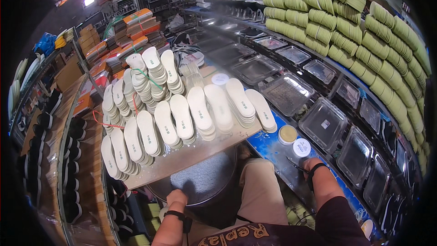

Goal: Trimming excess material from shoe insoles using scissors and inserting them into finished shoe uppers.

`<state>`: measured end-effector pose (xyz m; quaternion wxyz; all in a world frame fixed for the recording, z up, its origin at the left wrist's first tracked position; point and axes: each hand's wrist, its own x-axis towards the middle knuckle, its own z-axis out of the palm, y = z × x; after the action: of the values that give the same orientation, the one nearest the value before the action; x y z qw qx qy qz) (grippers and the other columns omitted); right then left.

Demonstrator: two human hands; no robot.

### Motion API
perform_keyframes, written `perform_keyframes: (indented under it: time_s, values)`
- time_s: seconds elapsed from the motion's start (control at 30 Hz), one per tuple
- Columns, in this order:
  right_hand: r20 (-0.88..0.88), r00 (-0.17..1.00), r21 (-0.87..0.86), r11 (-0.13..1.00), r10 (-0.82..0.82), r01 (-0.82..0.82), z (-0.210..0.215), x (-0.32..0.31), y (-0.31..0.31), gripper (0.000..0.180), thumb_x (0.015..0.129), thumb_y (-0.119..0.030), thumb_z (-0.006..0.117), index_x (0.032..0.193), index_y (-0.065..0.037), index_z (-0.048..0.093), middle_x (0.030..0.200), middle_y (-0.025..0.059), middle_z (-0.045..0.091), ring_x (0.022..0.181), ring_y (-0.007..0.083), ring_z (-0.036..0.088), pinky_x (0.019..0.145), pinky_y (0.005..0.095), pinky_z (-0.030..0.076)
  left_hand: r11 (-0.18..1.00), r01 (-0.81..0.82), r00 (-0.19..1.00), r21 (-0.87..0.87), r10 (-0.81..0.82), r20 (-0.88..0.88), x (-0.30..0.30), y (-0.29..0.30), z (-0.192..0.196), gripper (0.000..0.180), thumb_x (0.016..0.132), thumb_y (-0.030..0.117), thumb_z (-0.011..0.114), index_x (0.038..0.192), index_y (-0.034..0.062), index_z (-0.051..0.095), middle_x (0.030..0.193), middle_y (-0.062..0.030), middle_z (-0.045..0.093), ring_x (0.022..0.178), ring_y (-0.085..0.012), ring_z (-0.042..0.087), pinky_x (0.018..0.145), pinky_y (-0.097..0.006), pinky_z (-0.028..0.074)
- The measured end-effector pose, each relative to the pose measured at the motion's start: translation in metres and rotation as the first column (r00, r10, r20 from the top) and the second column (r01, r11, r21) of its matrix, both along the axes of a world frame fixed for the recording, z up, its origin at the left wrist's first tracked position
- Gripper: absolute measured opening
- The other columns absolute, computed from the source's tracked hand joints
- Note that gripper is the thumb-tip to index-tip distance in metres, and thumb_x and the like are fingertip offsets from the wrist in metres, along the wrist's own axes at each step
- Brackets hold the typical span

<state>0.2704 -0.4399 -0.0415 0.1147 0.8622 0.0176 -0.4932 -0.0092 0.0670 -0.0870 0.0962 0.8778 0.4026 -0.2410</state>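
- Black wristbands sit on both wrists; the left hand (pixel 176 197) is curled into a loose fist at the near rim of a round grey drum (pixel 200 180), and whether it grips anything cannot be told.
- The right hand (pixel 311 164) is closed around a thin dark brush (pixel 296 165), whose tip points leftward from the hand, over a blue bench (pixel 268 148).
- Just beyond the right hand stand two small round tins: a white lid (pixel 301 147) nearest, and an open tin of yellowish glue (pixel 287 134) just beside it, farther left.
- Above the left hand, a pale board (pixel 191 157) lies across the drum, tilted, its near edge just beyond the knuckles.
- On the board rest white insoles (pixel 200 111) in short overlapping stacks, two rows of them, running from in front of the left hand up towards the right.
- Beyond those, taller insole bundles (pixel 152 75) stand tied with green and red cord.
- To the right of the right hand and beyond it, clear trays (pixel 325 125) line a curved belt, one after another into the distance.
- Farthest, up and to the right, green bundles (pixel 364 32) of soles are piled in a high wall.
- Far left of the left hand, racks hold dark shoes (pixel 75 155).
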Motion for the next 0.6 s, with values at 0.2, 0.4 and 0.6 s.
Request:
perform_keyframes:
  time_s: [0.2,0.4,0.6]
  values:
    - [0.025,0.999,0.014,1.000,0.024,-0.024,0.004,-0.002,0.001,0.038,0.057,-0.016,0.084,0.094,-0.010,0.075,0.100,0.0104,0.071,0.090,0.0265,0.069,0.077,0.0395,0.054,1.000,-0.009,1.000,0.002,0.009,0.007,0.000,0.000,0.000,0.031,0.084,0.027,0.055,0.101,0.0071,0.072,0.108,-0.0143,0.068,0.103,-0.0294,0.065,0.088,-0.039,0.052]
    - [0.065,0.997,0.022,0.999,0.043,-0.045,0.004,-0.003,0.001,0.038,0.056,-0.017,0.084,0.092,-0.010,0.075,0.100,0.0110,0.071,0.090,0.0267,0.069,0.077,0.0390,0.054,1.000,-0.010,1.000,0.009,0.010,0.008,-0.001,-0.001,0.001,0.031,0.083,0.027,0.055,0.100,0.0075,0.072,0.107,-0.0143,0.068,0.102,-0.0294,0.065,0.087,-0.039,0.052]
    - [0.071,0.996,0.023,0.998,0.048,-0.050,-0.004,0.000,-0.006,0.040,0.056,-0.020,0.085,0.094,-0.009,0.075,0.101,0.0116,0.070,0.093,0.0281,0.068,0.079,0.0388,0.054,1.000,-0.015,1.000,0.004,0.015,0.014,0.000,0.000,-0.001,0.032,0.081,0.029,0.059,0.100,0.0071,0.072,0.108,-0.0150,0.068,0.102,-0.0300,0.065,0.087,-0.038,0.052]
